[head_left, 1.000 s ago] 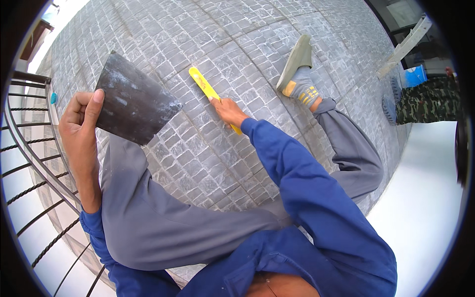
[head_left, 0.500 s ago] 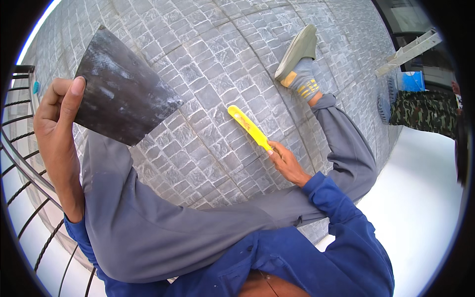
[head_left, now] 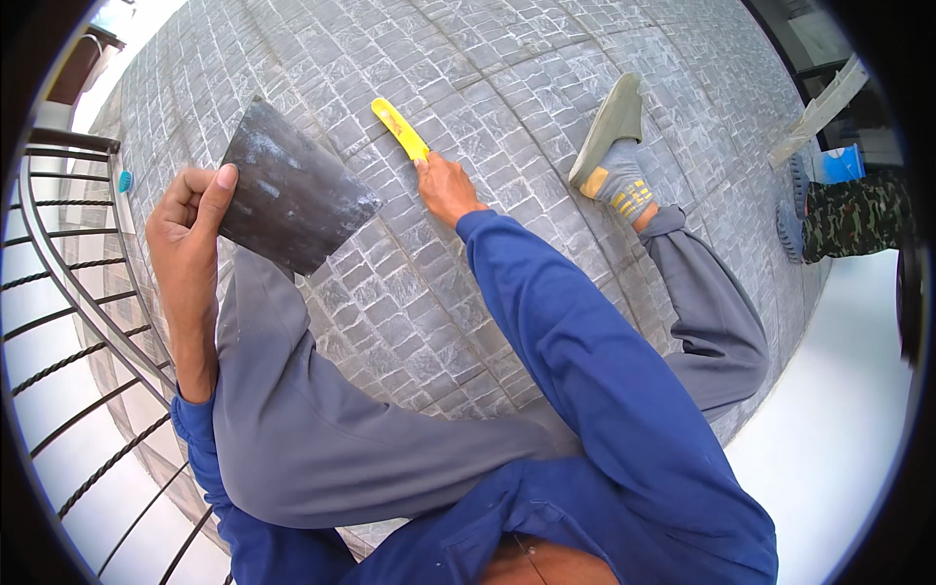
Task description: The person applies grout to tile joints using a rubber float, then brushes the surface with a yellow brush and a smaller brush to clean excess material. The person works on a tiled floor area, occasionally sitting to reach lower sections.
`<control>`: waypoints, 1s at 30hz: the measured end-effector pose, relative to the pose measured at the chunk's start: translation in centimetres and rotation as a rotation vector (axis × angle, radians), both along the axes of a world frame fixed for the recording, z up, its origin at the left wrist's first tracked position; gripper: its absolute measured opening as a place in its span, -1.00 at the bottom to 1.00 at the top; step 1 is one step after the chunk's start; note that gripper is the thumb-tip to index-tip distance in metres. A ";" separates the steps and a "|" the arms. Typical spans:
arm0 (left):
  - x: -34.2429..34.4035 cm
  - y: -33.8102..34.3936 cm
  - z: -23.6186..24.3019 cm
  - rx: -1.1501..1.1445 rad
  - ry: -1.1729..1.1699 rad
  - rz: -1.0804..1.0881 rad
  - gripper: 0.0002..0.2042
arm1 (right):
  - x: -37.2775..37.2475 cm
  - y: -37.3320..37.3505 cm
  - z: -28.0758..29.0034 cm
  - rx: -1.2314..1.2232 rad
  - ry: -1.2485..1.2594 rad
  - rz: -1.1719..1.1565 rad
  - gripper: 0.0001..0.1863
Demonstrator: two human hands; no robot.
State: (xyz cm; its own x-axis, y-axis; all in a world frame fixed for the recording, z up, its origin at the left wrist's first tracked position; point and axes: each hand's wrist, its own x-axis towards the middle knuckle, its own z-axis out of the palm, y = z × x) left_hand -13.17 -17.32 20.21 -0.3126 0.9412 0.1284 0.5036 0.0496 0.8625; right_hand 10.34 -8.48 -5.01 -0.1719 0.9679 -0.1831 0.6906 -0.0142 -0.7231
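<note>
A dark, roughly square flat plate (head_left: 297,190) with pale smudges is pinched at its left edge in my left hand (head_left: 190,234), held up over my bent left leg. My right hand (head_left: 447,187) grips the near end of a long, flat yellow tool (head_left: 395,124) with a rounded tip, extended over the grey patterned paving (head_left: 468,322) just right of the plate. The tool and plate are apart. My right foot, in a sock and a greyish-green slipper (head_left: 609,122), rests farther right.
A black metal railing (head_left: 73,141) curves along the left, with a small teal object (head_left: 125,181) beside it. At right another person's camouflage-clad leg (head_left: 848,214) and blue footwear (head_left: 792,229) show, near a light angled beam (head_left: 809,127) and a blue container (head_left: 840,164).
Since half a second ago, my right hand has swung forward and left with the yellow tool, reversing an earlier pull toward my body. The plate and my left hand have shifted right in view.
</note>
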 end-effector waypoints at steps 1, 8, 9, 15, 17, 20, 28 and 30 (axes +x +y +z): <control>0.0 -0.3 0.2 0.012 0.004 0.011 -0.79 | -0.5 1.0 -0.1 -0.028 -0.006 -0.005 -0.59; -0.7 -1.2 0.1 0.019 -0.072 -0.004 -0.79 | 10.1 -14.8 2.4 -0.158 -0.019 0.036 -0.57; -0.8 -1.0 -0.2 0.016 -0.081 -0.022 -0.79 | 12.1 -17.7 3.1 -0.256 -0.024 0.000 -0.57; -1.4 -0.2 -1.7 0.042 -0.121 0.022 -0.79 | 18.0 -18.1 6.4 -0.580 0.165 -0.078 -0.49; -1.8 -0.3 -1.8 0.141 -0.135 0.051 -0.80 | 18.5 -15.4 9.6 -0.579 0.238 -0.082 -0.52; -3.0 -0.7 -1.4 0.228 -0.214 0.227 -0.76 | 19.4 -12.4 16.2 -0.487 0.361 -0.098 -0.57; -5.5 -8.9 -0.7 0.788 -0.611 0.768 -0.77 | 28.8 -11.5 32.2 0.104 0.148 -0.087 -0.65; -6.0 -12.1 -1.4 0.815 -0.732 0.809 -0.75 | 31.8 -11.0 33.4 0.169 0.038 -0.055 -0.66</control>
State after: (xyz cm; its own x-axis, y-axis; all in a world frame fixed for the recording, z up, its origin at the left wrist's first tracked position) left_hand -19.18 -29.44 18.84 -0.9718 0.2014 0.1229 -0.0047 -0.5373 0.8434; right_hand 42.12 -19.49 28.41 -0.1216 0.9925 -0.0116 0.6639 0.0727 -0.7442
